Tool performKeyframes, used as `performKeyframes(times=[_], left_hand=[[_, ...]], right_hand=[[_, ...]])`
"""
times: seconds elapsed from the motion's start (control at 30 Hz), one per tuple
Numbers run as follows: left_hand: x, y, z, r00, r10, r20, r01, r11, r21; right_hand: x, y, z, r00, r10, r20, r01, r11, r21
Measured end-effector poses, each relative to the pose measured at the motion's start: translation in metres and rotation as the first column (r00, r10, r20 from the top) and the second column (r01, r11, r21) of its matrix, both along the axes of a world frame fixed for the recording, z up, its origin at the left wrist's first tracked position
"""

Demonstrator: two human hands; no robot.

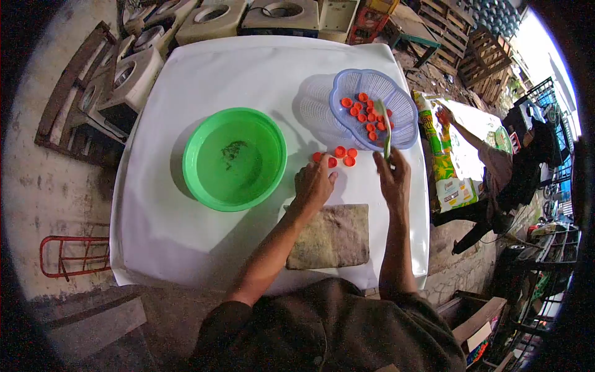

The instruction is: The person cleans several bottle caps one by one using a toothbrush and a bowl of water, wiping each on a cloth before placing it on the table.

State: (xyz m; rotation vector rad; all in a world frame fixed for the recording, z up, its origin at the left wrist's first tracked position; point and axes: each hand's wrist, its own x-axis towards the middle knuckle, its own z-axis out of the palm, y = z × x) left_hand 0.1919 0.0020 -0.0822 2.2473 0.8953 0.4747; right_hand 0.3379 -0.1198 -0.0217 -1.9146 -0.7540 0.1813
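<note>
My left hand (pixel 314 187) is low over the table at the near edge of a small group of round red caps (pixel 340 152). Its fingertips are by the closest red caps, with the thumb apart from the index finger; I see nothing gripped. My right hand (pixel 393 177) is closed round the lower end of a pale long-handled tool (pixel 387 136), perhaps a brush. The tool's far end reaches up over a blue plastic basket (pixel 406 133). Several more red caps (pixel 362 97) lie in that basket.
A green basin (pixel 193 155) of liquid with dark bits in it stands left of my hands. A folded brown cloth (pixel 328 239) lies near me on the white-covered table (pixel 235 59). At right, another person (pixel 502 167) reaches over a second table. Washing-machine-like casings (pixel 211 15) line the back.
</note>
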Motion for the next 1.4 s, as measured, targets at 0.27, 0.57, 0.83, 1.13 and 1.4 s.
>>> performKeyframes(times=[0.27,0.57,0.83,1.13,1.4], left_hand=[[0.008,0.003,0.001,0.999,-0.04,0.0,0.04,0.999,-0.012],[-0.098,-0.01,0.052,0.959,-0.135,0.249,0.217,0.914,-0.343],[-0.186,0.002,0.085,0.938,-0.077,0.338,0.247,0.831,-0.498],[-0.218,0.009,0.103,0.859,0.243,0.451,0.069,0.817,-0.572],[-0.225,0.029,0.099,0.758,0.382,0.529,-0.077,0.857,-0.509]], right_hand=[[-0.039,-0.013,0.021,0.95,0.196,-0.244,-0.22,0.973,-0.076],[-0.083,0.044,0.052,0.845,0.514,-0.147,-0.535,0.819,-0.208],[-0.109,0.1,0.049,0.761,0.618,0.198,-0.581,0.785,-0.216],[-0.114,0.109,0.041,0.622,0.766,0.159,-0.722,0.641,-0.26],[-0.118,0.102,0.043,0.598,0.791,0.126,-0.74,0.606,-0.291]])
